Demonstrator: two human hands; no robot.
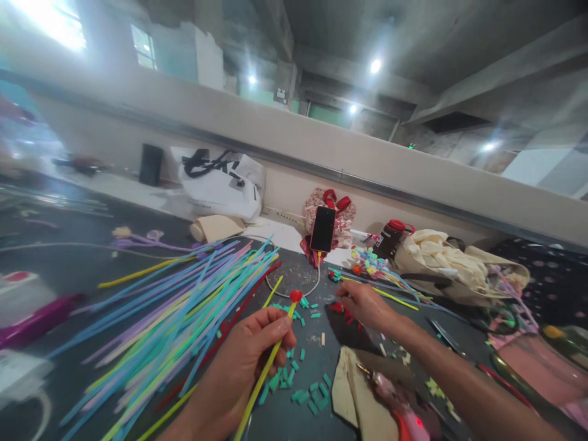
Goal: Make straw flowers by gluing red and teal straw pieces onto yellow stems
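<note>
My left hand (264,340) is closed around a long yellow pipe cleaner (263,380), which stands tilted and has a small red tuft (296,296) at its upper end. My right hand (365,303) is lowered over a small pile of red pieces (342,311), fingers curled and drawn together; whatever is between the fingertips is hidden. Between and below the hands, many short teal pieces (285,375) lie scattered on the dark table. A pink glue gun (390,395) with a glowing red light rests on a beige cloth (344,386), below my right forearm.
Left of my left hand spreads a heap of coloured pipe cleaners (184,324). A phone (323,229) on a cable leans upright at the back. Finished-looking small flowers (367,263), a dark bottle (389,239) and a beige bag (441,263) stand right. Scissors (445,335) lie beyond my right forearm.
</note>
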